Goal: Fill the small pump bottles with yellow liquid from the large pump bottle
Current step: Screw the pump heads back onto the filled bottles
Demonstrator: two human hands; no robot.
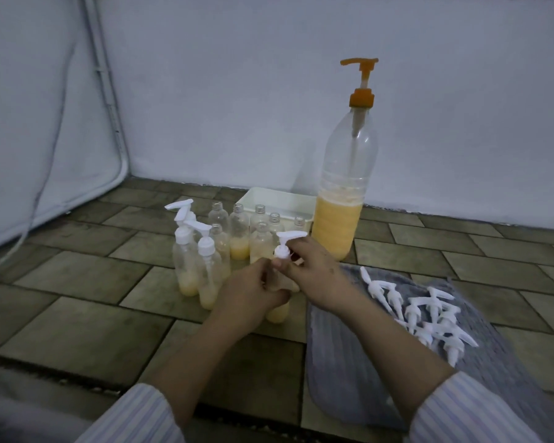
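Note:
My left hand (251, 294) grips a small clear bottle (277, 310) with yellow liquid at its bottom, standing on the tiled floor. My right hand (314, 266) pinches the white pump cap (285, 246) sitting on that bottle's neck. The large pump bottle (341, 199) with an orange pump stands upright behind, about a third full of yellow liquid. To the left stand capped small bottles (205, 270) holding some yellow liquid. Behind my hands is a cluster of several uncapped small bottles (239, 233), some holding yellow liquid.
A white plastic tray (279, 199) sits against the wall behind the bottles. Several loose white pump caps (426, 311) lie on a grey cloth (365, 362) at right. A white cable (42, 187) hangs down the left wall to the floor.

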